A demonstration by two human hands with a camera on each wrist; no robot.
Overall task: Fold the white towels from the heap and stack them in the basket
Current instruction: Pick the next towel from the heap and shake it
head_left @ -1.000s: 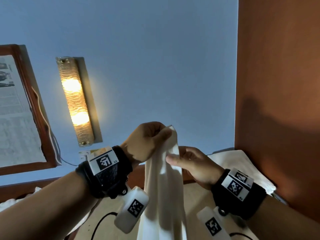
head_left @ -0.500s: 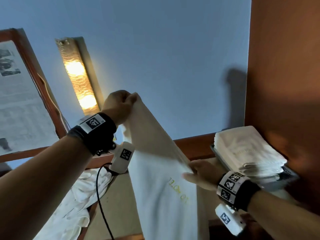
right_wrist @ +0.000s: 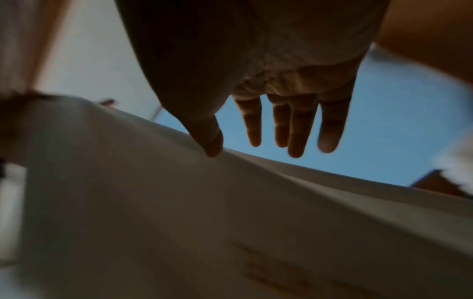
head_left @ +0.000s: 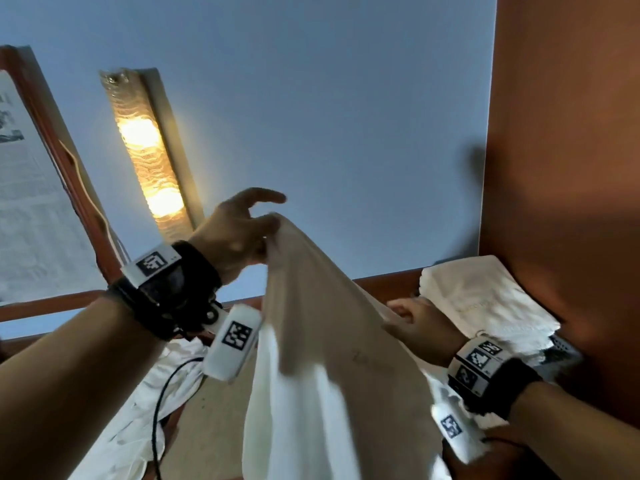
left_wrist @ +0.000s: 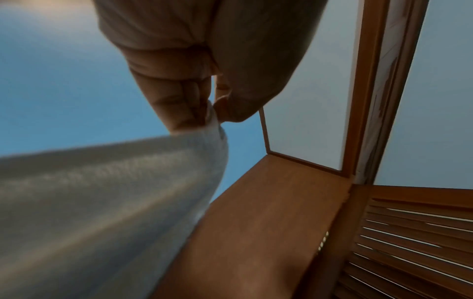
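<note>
— Now, head view?
— My left hand point(head_left: 235, 233) pinches the white towel point(head_left: 322, 358) corner, raised; folded stack point(head_left: 485, 303) far right.
— Left wrist?
— Thumb and fingers point(left_wrist: 176, 101) clamp the towel edge.
— Right wrist?
— My right hand point(right_wrist: 276, 85): fingers straight, thumb touching cloth, grasping nothing.

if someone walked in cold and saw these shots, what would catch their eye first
First, the white towel held up mid-frame: the left hand pinches its top corner, while the right hand, fingers straight, touches its edge lower right. Next, the glowing wall lamp at upper left. Then the stack of folded towels at right against the brown panel.
</note>
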